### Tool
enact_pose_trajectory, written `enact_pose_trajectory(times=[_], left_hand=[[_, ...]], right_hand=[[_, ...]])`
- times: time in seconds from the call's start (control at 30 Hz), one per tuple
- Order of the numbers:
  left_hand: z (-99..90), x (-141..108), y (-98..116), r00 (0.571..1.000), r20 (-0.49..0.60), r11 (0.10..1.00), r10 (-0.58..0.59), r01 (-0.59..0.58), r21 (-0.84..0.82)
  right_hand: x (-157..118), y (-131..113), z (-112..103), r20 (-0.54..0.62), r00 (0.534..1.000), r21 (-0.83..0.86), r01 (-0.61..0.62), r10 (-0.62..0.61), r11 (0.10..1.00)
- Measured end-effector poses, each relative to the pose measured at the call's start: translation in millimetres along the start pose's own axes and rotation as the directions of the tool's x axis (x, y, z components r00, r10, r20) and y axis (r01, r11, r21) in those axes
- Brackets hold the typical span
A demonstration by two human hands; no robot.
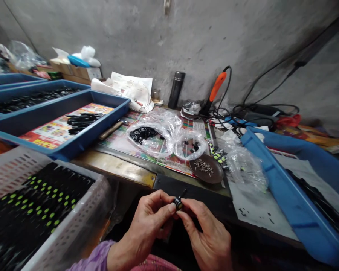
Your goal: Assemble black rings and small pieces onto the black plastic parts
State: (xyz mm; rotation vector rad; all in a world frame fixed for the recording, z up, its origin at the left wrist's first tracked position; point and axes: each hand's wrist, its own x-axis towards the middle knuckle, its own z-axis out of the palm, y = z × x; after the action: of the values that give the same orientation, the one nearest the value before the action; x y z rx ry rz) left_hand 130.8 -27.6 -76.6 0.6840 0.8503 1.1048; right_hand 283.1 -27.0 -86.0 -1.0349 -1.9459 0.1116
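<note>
Just in front of the bench edge, both hands pinch one small black plastic part [177, 203] with a yellowish-green spot and a thin dark stem sticking up. My left hand [149, 215] grips it from the left between thumb and forefinger. From the right, my right hand [205, 228] closes thumb and fingertips on it. Fingers cover much of the part, so its exact kind is unclear. Beyond the hands lie a brown dish [199, 177] of small metal pins or screws and two clear plastic bags [169, 145] holding small black pieces.
At left, a white perforated crate [81, 188] holds many black pieces with green dots. Blue trays [58, 152] with black parts stand behind it; another blue tray [288, 195] is at right. A hammer [111, 130], black flask [176, 89] and orange-handled tool [217, 86] with cable are farther back.
</note>
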Motion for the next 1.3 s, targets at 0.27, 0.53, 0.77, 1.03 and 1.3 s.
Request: enact_pose_trajectory(times=[0.27, 0.53, 0.77, 1.03, 1.3], left_hand=[[-2.1, -3, -6, 0.999, -0.020, 0.999, 0.040, -0.040, 0.012], [-0.4, 0, -4, 0.998, -0.040, 0.999, 0.042, -0.042, -0.003], [-2.1, 0, -4, 0.998, -0.055, 0.999, 0.036, -0.037, -0.005], [-2.0, -1, -3, 0.997, -0.056, 0.998, 0.054, -0.055, -0.025], [-0.8, -5, -2, 0.998, -0.048, 0.998, 0.050, -0.051, -0.023]], right_hand=[[0, -1, 7, -0.060, 0.996, -0.147, 0.053, -0.062, 0.988], [4, -5, 12, -0.128, 0.984, -0.265, 0.088, -0.125, 0.960], [4, -2, 17, -0.116, 0.982, -0.328, 0.102, -0.147, 0.939], [4, -2, 22, -0.138, 0.974, -0.383, 0.114, -0.178, 0.917], [4, -7, 24, -0.221, 0.974, -0.219, -0.006, -0.044, 0.976]])
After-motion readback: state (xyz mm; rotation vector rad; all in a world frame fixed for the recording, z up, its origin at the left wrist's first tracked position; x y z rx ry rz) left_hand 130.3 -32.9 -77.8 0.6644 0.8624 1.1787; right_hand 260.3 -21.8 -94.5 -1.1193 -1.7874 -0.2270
